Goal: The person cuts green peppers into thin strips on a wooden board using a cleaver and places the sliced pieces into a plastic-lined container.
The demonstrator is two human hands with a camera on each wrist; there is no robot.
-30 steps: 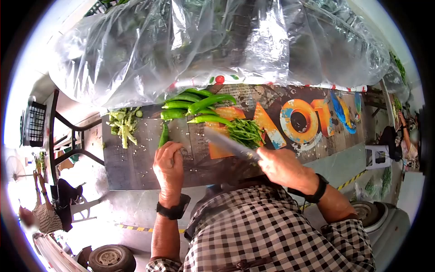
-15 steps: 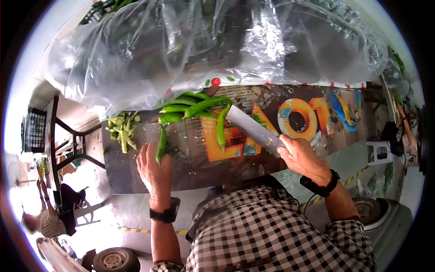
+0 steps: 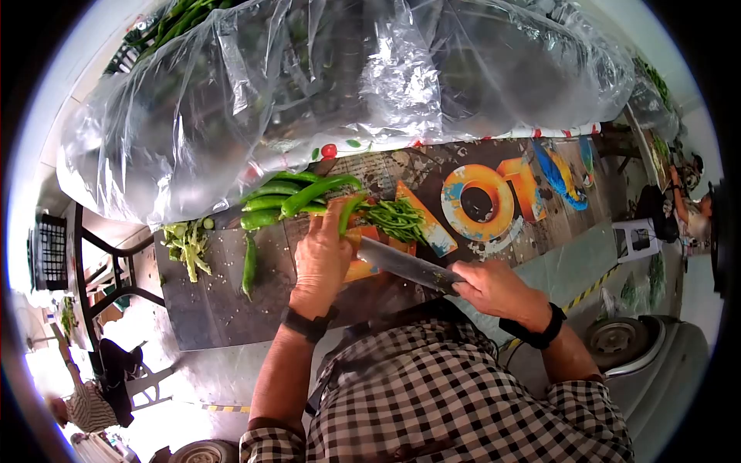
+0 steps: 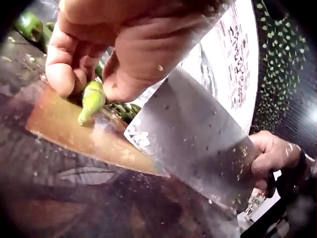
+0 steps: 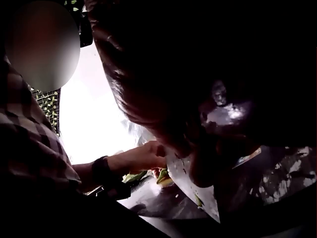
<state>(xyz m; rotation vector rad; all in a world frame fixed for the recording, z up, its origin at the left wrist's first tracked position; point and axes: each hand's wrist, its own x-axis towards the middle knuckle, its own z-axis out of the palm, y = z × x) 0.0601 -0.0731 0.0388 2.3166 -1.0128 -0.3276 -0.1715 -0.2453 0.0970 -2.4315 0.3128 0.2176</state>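
Note:
My left hand [image 3: 318, 266] pinches a long green chili pepper [image 4: 92, 101] between thumb and fingers, its pale stem end pointing down in the left wrist view. In my right hand [image 3: 498, 292] is the handle of a broad cleaver [image 3: 405, 266], with bits of pepper stuck to its blade. The blade's front end is close beside the left hand. Just behind the blade lies a heap of thin green shreds [image 3: 397, 218]. Several whole peppers [image 3: 309, 197] are piled past the left hand. A single pepper [image 3: 248, 266] lies to its left.
Pale green trimmings [image 3: 187, 247] sit on the left of the painted wooden table [image 3: 231, 309]. Clear plastic sheeting [image 3: 208, 131] covers things along the back. A white stool [image 3: 639, 239] and a vehicle wheel [image 3: 617, 343] are at the right, with other people at both sides.
My left hand has left the single pepper at the left, moved right and now pinches another one. The cleaver has swung over the shreds and back, and now sits nearer the left hand.

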